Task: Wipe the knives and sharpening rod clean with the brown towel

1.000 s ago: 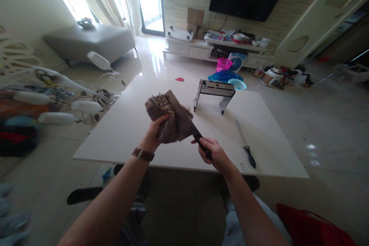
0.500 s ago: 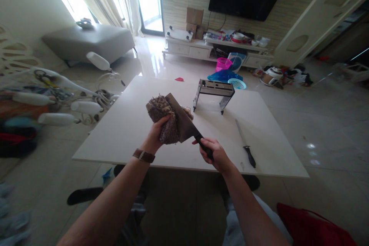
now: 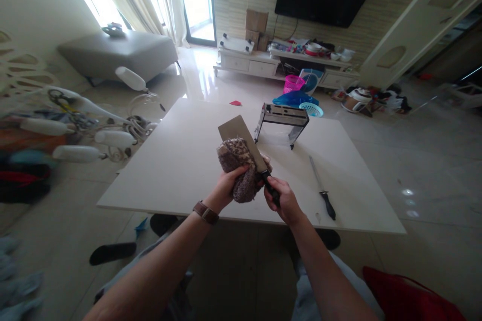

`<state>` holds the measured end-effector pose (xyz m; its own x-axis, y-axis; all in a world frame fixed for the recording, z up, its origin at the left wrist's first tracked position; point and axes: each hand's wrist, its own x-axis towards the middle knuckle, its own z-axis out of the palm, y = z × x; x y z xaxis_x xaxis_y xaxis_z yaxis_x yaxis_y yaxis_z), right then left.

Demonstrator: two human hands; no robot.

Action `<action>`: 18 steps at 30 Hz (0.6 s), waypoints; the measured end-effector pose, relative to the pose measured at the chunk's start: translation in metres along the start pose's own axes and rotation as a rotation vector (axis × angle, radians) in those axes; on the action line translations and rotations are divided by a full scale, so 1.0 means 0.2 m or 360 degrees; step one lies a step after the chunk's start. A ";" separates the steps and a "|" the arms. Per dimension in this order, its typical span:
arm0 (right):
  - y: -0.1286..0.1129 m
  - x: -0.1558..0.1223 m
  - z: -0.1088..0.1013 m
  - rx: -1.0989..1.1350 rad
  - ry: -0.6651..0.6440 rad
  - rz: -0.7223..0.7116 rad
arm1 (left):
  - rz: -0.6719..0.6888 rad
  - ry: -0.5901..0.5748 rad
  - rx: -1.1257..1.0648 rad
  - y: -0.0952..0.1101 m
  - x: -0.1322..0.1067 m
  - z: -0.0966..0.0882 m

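My right hand (image 3: 283, 199) is wrapped round the black handle of a cleaver (image 3: 241, 133), whose broad blade points up and to the left over the white table. A bunched brown, fluffy cloth (image 3: 243, 180) is in my left hand (image 3: 228, 185), folded around the blade near the handle, with a bit of it showing on the far side. The outer part of the blade is bare. A sharpening steel (image 3: 320, 183) with a black handle lies on the table to the right of my right hand.
On the white table (image 3: 150, 175), a metal-framed device with clear sides (image 3: 284, 115) stands behind the cleaver. Beyond are a light blue basket (image 3: 312, 109), a pink basket (image 3: 293, 84) and a low cabinet (image 3: 246, 65). White lamp arms (image 3: 130, 79) reach in from the left.
My left hand has slid the cloth along the blade toward the handle, to the right and closer to me. More of the blade's far end shows. The right hand stays on the handle.
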<state>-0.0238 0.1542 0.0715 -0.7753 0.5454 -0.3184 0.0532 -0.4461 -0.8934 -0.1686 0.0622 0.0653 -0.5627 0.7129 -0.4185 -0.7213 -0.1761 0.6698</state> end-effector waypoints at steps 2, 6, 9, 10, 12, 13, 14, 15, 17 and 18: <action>0.00 0.00 0.00 -0.0026 0.0009 -0.0011 | 0.0000 0.0015 -0.0016 0.00 0.00 0.00; -0.01 0.00 0.02 -0.0028 -0.0034 -0.0035 | 0.0046 0.0051 -0.0045 0.02 0.01 0.00; -0.02 0.00 0.03 -0.0047 -0.0078 -0.0040 | 0.0123 0.0099 -0.0059 0.06 0.03 -0.01; -0.02 -0.01 0.02 -0.0061 -0.0096 -0.0027 | 0.0147 0.0111 -0.0067 0.07 0.04 -0.02; -0.03 -0.01 0.01 -0.0103 -0.0139 0.0010 | 0.0180 0.0124 -0.0089 0.10 0.06 -0.04; -0.03 -0.01 0.00 -0.0125 -0.0163 0.0029 | 0.0187 0.0128 -0.0104 0.12 0.07 -0.05; -0.03 -0.01 -0.01 -0.0147 -0.0189 0.0045 | 0.0191 0.0134 -0.0121 0.14 0.07 -0.06; -0.03 -0.02 -0.02 -0.0167 -0.0213 0.0059 | 0.0198 0.0142 -0.0137 0.15 0.08 -0.07; -0.04 -0.02 -0.05 -0.0205 -0.0256 0.0083 | 0.0223 0.0167 -0.0171 0.19 0.10 -0.09; -0.04 -0.02 -0.06 -0.0224 -0.0275 0.0092 | 0.0245 0.0175 -0.0188 0.21 0.10 -0.09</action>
<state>-0.0133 0.1632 0.0762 -0.8642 0.3866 -0.3220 0.1784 -0.3630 -0.9145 -0.2174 0.0566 0.0727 -0.7059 0.5942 -0.3856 -0.6621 -0.3599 0.6574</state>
